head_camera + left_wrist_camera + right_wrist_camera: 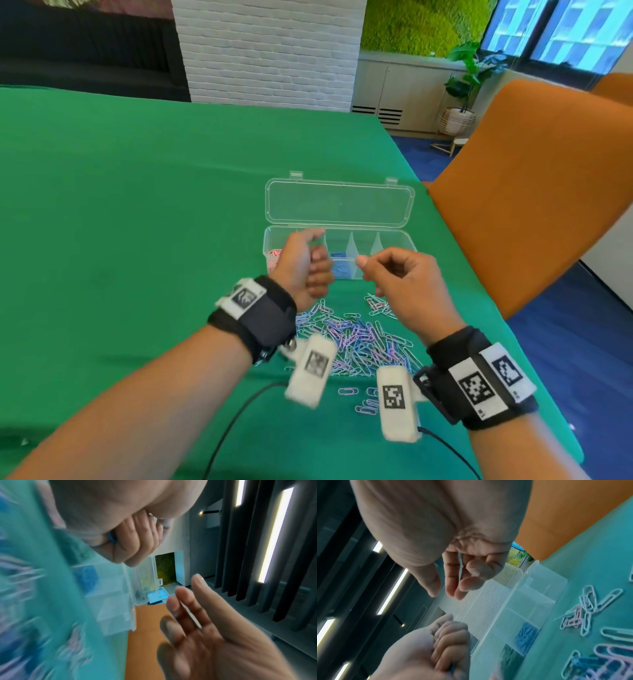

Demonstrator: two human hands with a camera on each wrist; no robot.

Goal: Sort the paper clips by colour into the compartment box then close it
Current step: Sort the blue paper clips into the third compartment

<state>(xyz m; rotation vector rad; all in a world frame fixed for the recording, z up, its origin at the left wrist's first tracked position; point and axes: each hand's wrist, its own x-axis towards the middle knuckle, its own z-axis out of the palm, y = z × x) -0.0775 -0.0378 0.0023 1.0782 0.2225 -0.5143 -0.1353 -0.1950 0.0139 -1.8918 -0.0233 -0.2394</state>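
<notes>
Green cloth covers the bench (120, 205) in the head view, where the left hand (303, 265) hovers fisted over the near-left end of the clear compartment box (387, 240), and the right hand (404, 284) hangs just beside it, fingers loosely curled. The box's lid (339, 204) lies open behind it; pink clips sit in the leftmost compartment and blue clips (340, 267) further right. A loose pile of paper clips (356, 337) lies on the cloth below the wrists, an orange chair (534, 192) to the right. From the left wrist, the grip is closed around something blue (111, 537), probably a clip, though blur hides its shape. From the right wrist, the right fingers (452, 574) curl slackly, holding nothing I can make out, above the box, with scattered clips (589, 607) on the cloth.
</notes>
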